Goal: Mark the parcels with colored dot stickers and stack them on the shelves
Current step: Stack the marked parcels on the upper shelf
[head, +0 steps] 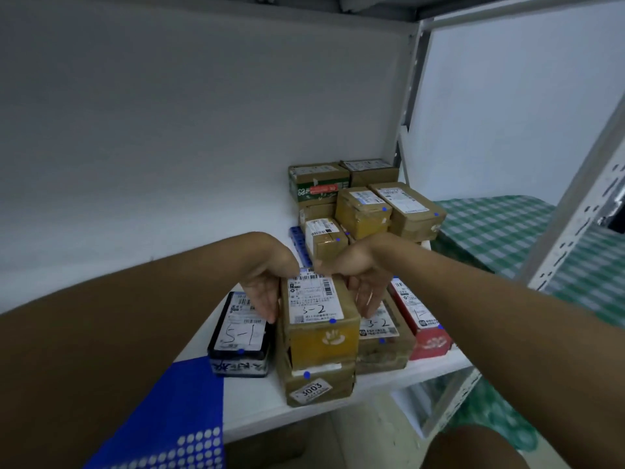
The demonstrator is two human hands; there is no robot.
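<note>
view: head camera, single
faces: forward and down, into the shelf [257, 404]
nearness: close, above the shelf's front edge

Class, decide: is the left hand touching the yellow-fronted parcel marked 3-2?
Touching. The head view shows the left hand's fingers lying flat against the parcel's left side.

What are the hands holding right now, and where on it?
Both hands hold the top cardboard parcel by its long sides: left hand on its left, right hand on its right.
</note>
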